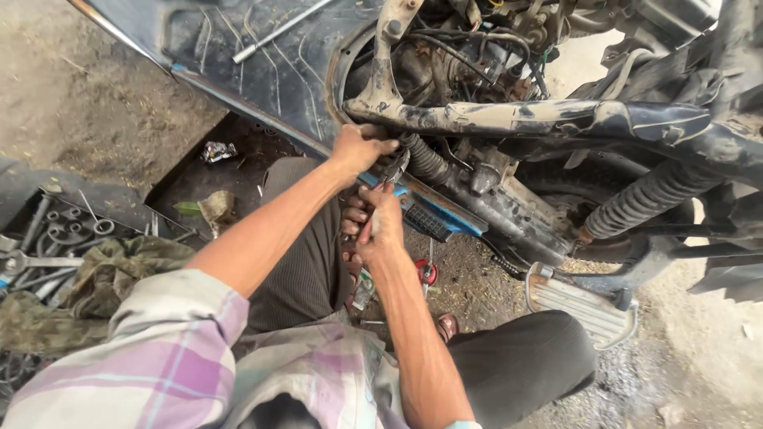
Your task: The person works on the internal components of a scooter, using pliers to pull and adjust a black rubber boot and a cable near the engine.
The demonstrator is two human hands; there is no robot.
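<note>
Left hand (pixel 358 148) grip closed on the greasy metal frame tube (pixel 509 117). Right hand (pixel 381 222) grip closed around dark pliers (pixel 395 167), jaws at the ribbed black rubber hose (pixel 425 159), just below the tube, centre of scene.

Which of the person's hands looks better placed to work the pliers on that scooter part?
The right hand, probably: it already grips the pliers by the handles, with the tips up at the black ribbed hose. The left hand is higher, braced against the scooter frame, and seems to be steadying.
</note>
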